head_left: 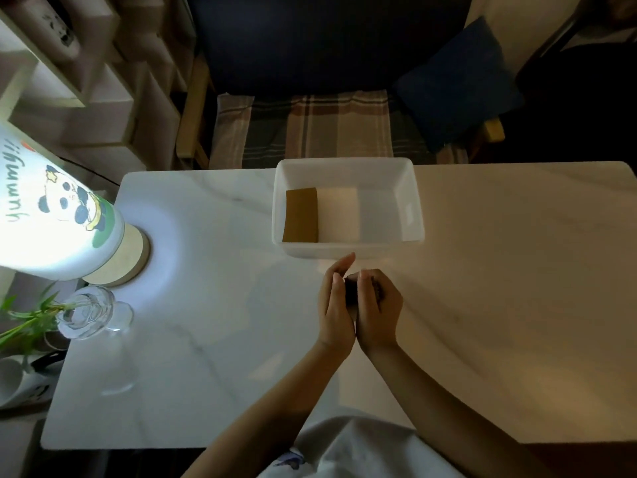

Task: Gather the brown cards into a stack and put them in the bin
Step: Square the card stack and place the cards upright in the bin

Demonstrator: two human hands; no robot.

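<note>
Now | my left hand (335, 305) and right hand (378, 307) press a small dark stack of brown cards (351, 290) between them, above the white marble bench (213, 322), near the white rectangular plastic bin (348, 248) | risk: loose squeeze, cards fan out short of the rim

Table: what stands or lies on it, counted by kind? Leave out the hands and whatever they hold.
Bin: 1
Brown card, in the bin: 1
Pale card, in the bin: 1
Lamp: 1
Glass vase: 1
Total: 5
</note>
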